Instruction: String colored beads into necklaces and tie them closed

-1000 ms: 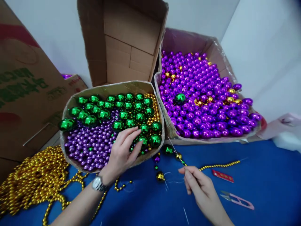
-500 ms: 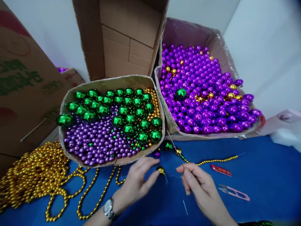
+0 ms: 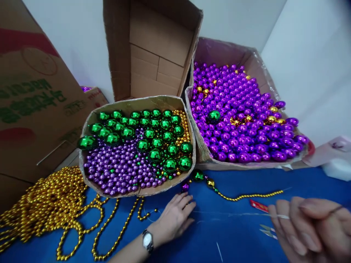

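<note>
My left hand [image 3: 175,216], with a watch on the wrist, is palm down low over the blue tabletop, its fingers curled; what is under them is hidden. At the lower right my right hand [image 3: 307,224] is closed, a thin dark piece of a needle [image 3: 336,209] showing at its fingers. A fine pale thread [image 3: 233,214] stretches between both hands. Just beyond the left fingertips lie a purple ball [image 3: 185,187], a large green ball [image 3: 198,175] and a gold ball [image 3: 210,183], leading into a gold bead strand [image 3: 246,196].
A box of green balls and small purple beads [image 3: 138,191] stands behind my left hand; a box of purple balls [image 3: 204,155] is to its right. Gold bead strings [image 3: 52,201] heap at left. A red packet [image 3: 258,205] and thread snips [image 3: 267,231] lie near my right hand.
My right hand has moved right and nearer the camera, drawing the thread out. My left hand has turned lower, and the gold ball beside its thumb is hidden. The camera view has shifted slightly.
</note>
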`<state>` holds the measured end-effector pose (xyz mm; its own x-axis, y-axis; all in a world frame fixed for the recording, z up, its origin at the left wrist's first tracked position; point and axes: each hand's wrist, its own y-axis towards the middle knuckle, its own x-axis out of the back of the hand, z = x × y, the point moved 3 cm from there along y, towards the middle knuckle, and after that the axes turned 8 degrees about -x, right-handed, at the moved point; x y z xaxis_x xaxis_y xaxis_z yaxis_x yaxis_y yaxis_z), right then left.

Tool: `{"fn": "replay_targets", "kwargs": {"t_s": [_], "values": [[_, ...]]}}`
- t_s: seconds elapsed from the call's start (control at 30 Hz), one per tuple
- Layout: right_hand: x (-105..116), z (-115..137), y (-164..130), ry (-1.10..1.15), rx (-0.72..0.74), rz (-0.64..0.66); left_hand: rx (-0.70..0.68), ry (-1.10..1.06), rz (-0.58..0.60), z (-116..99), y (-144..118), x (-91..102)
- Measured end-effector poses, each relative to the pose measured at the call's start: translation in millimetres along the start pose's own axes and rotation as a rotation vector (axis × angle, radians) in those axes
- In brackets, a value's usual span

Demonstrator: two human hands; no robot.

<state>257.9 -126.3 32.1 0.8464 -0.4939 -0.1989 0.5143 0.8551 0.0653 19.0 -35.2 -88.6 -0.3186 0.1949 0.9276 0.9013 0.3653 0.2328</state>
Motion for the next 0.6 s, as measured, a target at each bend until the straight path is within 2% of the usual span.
{"fn": "replay_targets", "kwargs": {"t_s": [0.07, 0.1, 0.17, 0.2, 0.3, 0.4, 0.5, 0.6], "values": [[-7, -10, -5, 0.083, -0.027, 0.038, -0.018, -0.019, -0.084, 0, 3, 26.2], [-13, -15, -8, 0.111, -0.054, 0.073, -0.004, 0.002, -0.172, 3, 5, 40.8], [-26, -27, -13, 0.085, -0.127, 0.111, 0.049, 0.121, -0.346, 14, 11, 67.3], [-31, -32, -14, 0.059, -0.154, 0.122, 0.081, 0.207, -0.388, 22, 15, 77.1], [-41, -43, -15, -0.042, -0.179, 0.146, 0.198, 0.406, -0.319, 46, 29, 89.8], [-43, -49, -14, -0.126, -0.161, 0.168, 0.256, 0.475, -0.190, 62, 39, 86.0], [-41, -55, -14, -0.193, -0.179, 0.192, 0.290, 0.504, -0.107, 67, 42, 77.4], [-39, -60, -15, -0.238, -0.194, 0.215, 0.302, 0.497, -0.080, 67, 40, 71.6]]}}
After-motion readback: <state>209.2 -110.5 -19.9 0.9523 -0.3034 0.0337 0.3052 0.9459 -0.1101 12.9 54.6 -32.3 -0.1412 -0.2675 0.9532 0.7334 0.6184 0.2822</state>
